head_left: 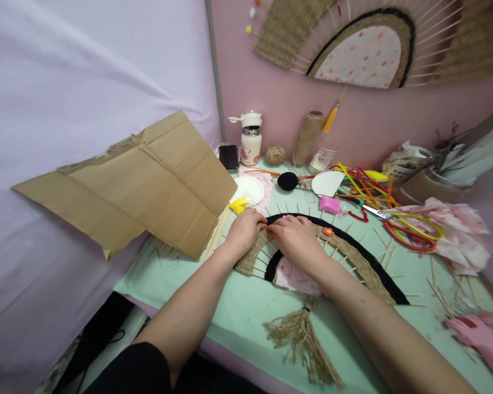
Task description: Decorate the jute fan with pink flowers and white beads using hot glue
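"Head view: where does the woven fan [291, 276] lie?"
"On the green tabletop [176, 284], its tassel [306, 345] toward the person."
"And the hands?"
"Left hand [246, 232] and right hand [296, 241] meet at its dark-edged arc, fingers bent around a small red piece [267, 226]; whether either pinches it, I cannot tell."
"Beside them?"
"A red flower [328, 232] on the fan."

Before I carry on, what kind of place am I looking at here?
Probably a craft corner, perhaps in a home: a half-round woven piece lies on the table, with a spool of twine by the wall and what looks like a pink glue gun at the right.
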{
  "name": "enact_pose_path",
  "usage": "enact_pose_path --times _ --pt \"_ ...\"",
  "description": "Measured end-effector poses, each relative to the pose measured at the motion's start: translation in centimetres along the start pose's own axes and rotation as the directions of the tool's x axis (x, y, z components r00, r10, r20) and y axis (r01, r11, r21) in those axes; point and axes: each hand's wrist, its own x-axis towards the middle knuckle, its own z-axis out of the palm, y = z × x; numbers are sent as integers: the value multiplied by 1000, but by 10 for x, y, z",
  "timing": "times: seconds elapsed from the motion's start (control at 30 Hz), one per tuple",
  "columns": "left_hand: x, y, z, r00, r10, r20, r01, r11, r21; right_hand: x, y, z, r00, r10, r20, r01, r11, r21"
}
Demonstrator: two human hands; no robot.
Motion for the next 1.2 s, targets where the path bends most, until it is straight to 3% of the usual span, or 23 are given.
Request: enact_pose_path --times 0.5,0.93,1.2 --pt "0 0 1 1000 -2 -4 2 1000 27 0 -2 -2 1000 2 14 -2 1000 4" --pt "0 1 -3 997 -71 2 71 996 -52 0 -2 -2 1000 -4 14 4 1000 4" --pt "1 -4 -1 1000 11 -3 -11 999 -33 0 -3 -3 1000 0 18 0 1000 2"
